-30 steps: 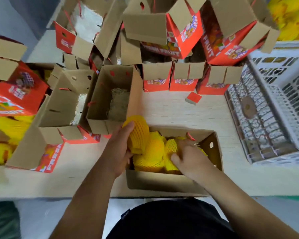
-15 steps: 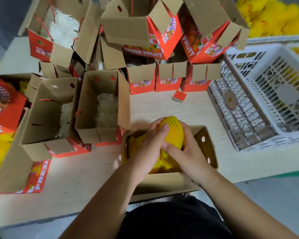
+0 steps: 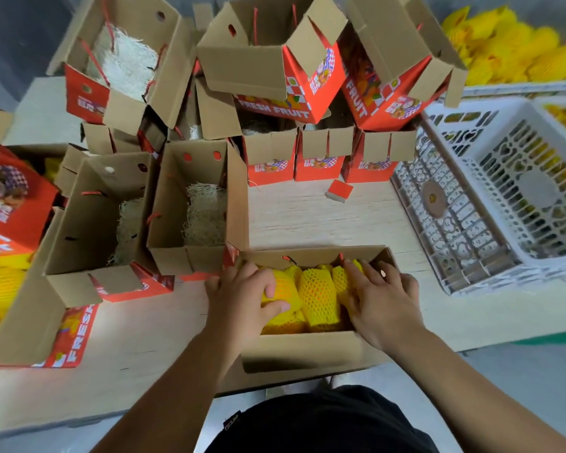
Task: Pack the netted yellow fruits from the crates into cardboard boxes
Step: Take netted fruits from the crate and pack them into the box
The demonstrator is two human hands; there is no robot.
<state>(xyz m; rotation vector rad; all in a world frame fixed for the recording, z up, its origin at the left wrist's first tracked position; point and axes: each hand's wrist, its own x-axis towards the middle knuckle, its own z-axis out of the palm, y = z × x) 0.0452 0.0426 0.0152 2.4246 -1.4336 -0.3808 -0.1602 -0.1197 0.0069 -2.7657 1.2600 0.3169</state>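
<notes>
Here, the left hand point(image 3: 242, 297) cups a netted yellow fruit point(image 3: 280, 294) in the open cardboard box point(image 3: 304, 351) at six o'clock; the right hand point(image 3: 381, 300) lies flat, open, pressing fruits down. Squeezing might bruise them or tear netting.

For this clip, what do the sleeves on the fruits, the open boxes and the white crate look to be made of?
Fruit sleeves: likely soft foam mesh, matte yellow, with a diamond-hole pattern. Box being packed: plain brown cardboard inside, with folded flaps; neighbouring boxes have a red printed outer face. White crate: apparently rigid moulded plastic, with lattice openings. Box padding: pale shredded fibre, kind unclear.
</notes>
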